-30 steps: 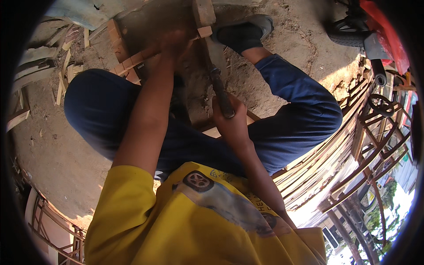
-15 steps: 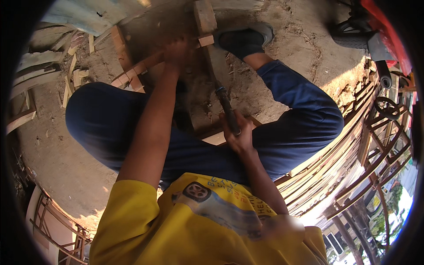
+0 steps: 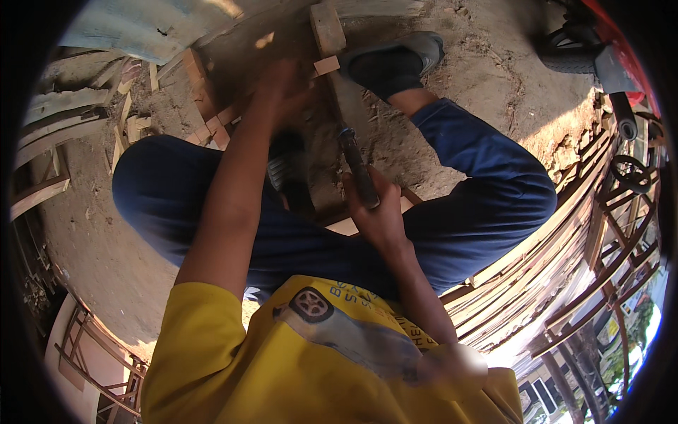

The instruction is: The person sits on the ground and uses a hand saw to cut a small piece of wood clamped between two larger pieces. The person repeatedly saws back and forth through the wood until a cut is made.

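My right hand [image 3: 380, 215] is closed around the dark grip of a long-shafted tool [image 3: 359, 168]. Its thin shaft runs away from me toward a small pale wood block [image 3: 327, 66]; the far end is in shadow, so its kind is unclear. My left hand [image 3: 284, 81] reaches forward beside that block, smeared by motion, and its fingers cannot be made out. A wood strip [image 3: 224, 116] lies just left of it, crossing a thicker wooden piece [image 3: 198, 85]. Beyond the hand a small blurred pale piece [image 3: 265, 40] shows.
A thick timber [image 3: 328, 30] lies ahead, next to my shod right foot [image 3: 395, 63]. Wood scraps [image 3: 131, 127] lie on the dirt floor at the left. Long stacked boards [image 3: 522, 247] fill the right side, with a wheel [image 3: 631, 174] above them.
My left hand has moved slightly nearer and off the wood strip. A small pale blurred piece now shows beyond it. My right hand and the tool have shifted slightly left and away from me.
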`<state>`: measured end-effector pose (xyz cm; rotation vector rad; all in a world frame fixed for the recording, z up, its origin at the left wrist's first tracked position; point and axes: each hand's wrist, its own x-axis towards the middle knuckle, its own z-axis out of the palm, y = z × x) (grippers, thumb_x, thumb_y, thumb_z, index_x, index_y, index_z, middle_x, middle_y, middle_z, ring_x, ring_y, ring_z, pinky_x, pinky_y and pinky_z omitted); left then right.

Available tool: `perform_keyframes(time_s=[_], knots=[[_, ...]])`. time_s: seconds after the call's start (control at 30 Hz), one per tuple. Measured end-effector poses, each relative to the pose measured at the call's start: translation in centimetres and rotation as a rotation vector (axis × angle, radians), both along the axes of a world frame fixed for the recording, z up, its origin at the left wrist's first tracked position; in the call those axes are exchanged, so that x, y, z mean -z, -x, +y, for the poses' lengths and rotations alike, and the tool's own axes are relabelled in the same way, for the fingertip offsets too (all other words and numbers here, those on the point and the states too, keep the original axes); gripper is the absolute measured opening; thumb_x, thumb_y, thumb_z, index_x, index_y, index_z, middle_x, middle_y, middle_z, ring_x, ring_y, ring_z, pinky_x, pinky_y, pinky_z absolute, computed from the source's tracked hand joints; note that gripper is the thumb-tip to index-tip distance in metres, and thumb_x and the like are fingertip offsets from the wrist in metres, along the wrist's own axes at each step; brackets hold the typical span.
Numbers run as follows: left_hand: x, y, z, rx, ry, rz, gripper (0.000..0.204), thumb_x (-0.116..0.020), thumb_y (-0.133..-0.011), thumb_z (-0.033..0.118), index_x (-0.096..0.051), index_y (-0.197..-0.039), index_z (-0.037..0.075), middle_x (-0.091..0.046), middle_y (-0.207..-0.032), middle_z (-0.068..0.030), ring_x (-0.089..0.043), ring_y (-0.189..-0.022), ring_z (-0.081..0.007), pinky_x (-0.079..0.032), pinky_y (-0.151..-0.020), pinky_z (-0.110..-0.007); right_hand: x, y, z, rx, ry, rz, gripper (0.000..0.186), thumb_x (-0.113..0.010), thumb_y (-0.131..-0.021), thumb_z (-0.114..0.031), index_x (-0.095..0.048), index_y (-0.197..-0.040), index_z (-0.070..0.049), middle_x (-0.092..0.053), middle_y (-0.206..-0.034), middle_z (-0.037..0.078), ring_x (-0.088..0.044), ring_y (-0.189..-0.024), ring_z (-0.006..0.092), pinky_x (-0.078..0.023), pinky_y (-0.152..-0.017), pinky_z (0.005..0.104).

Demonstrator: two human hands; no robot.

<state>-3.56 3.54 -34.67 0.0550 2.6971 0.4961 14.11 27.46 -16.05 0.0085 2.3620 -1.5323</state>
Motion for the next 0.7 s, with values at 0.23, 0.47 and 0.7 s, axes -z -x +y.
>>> perform_keyframes(time_s=[0.23,0.47,0.7], knots=[[-2.7,0.3,0.5,-0.009,0.072,-0.139,0.048,-0.069,-0.077,0.045,-0.069,-0.107,0.008,-0.067,-0.107,-0.0193,-0.065,-0.099,-0.0352,-0.049,-0.089,-0.045,-6.5,-4.9,3.1,0.046,-0.112,-0.157,0.013,-0.063,-0.088,-0.007,-0.058,-0.079,0.001,-0.048,-0.052,0.004,-0.042,-0.051,0.0029,-0.033,-0.045,0.0266],[-1.1,0.3,-0.6,-0.075,-0.093,-0.149,0.054,-0.072,-0.074,0.044,-0.067,-0.111,0.005,-0.066,-0.110,-0.0214,-0.062,-0.105,-0.0364,-0.049,-0.091,-0.045,-2.4,-1.2,1.5,0.032,-0.053,-0.021,0.013,-0.062,-0.088,-0.007,-0.059,-0.079,0.001,-0.047,-0.051,0.005,-0.043,-0.049,0.0048,-0.034,-0.044,0.0282],[0.1,0.7,-0.9,-0.079,-0.142,-0.073,0.059,-0.073,-0.072,0.043,-0.064,-0.112,0.001,-0.065,-0.110,-0.0210,-0.062,-0.105,-0.0370,-0.048,-0.091,-0.045,1.8,-1.8,4.4,-0.040,-0.048,-0.038,0.015,-0.063,-0.088,-0.010,-0.058,-0.079,0.000,-0.050,-0.057,0.004,-0.045,-0.054,0.0049,-0.036,-0.048,0.0280]])
